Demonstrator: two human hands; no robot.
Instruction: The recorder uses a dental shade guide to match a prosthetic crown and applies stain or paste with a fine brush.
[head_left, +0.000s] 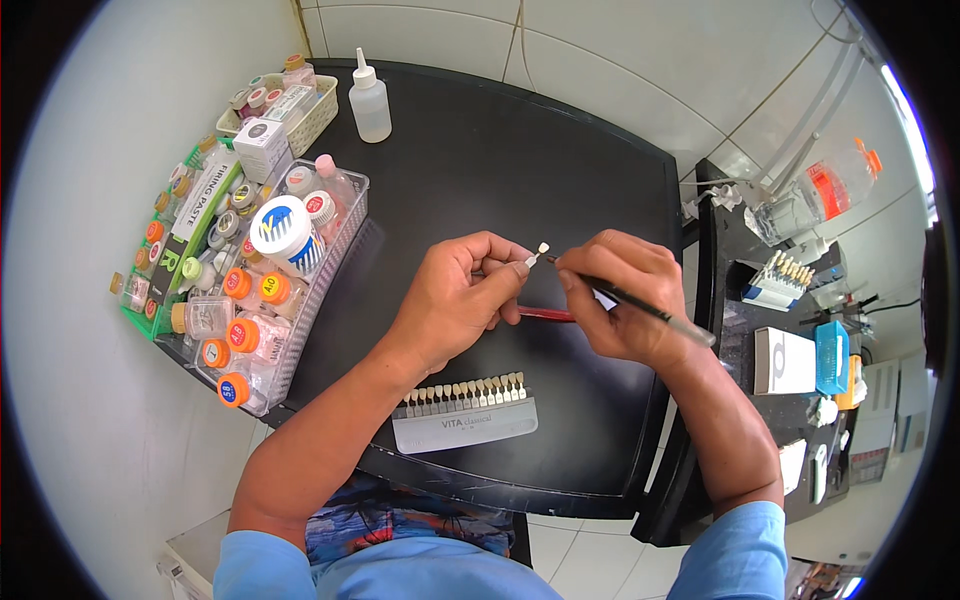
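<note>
In the middle of the view, my left hand (460, 300) is closed on a small white tooth-shaped piece (543, 248), pinched between thumb and fingers at its lower end. My right hand (625, 295) grips a black-handled brush (650, 305), its tip beside that piece. A red handle-like object (545, 314) shows beneath both hands; whether either hand touches it is hidden. Below my left hand lies a grey shade guide (465, 430) holding a row of several tooth-coloured tabs.
On the black table (555, 160) stands a squeeze bottle (370, 110). Left are baskets (338, 235) of jars and bottles. On the right, a side surface holds a plastic bottle (815, 195), a tab holder (775, 280), a white box (783, 360) and a blue basket (830, 357).
</note>
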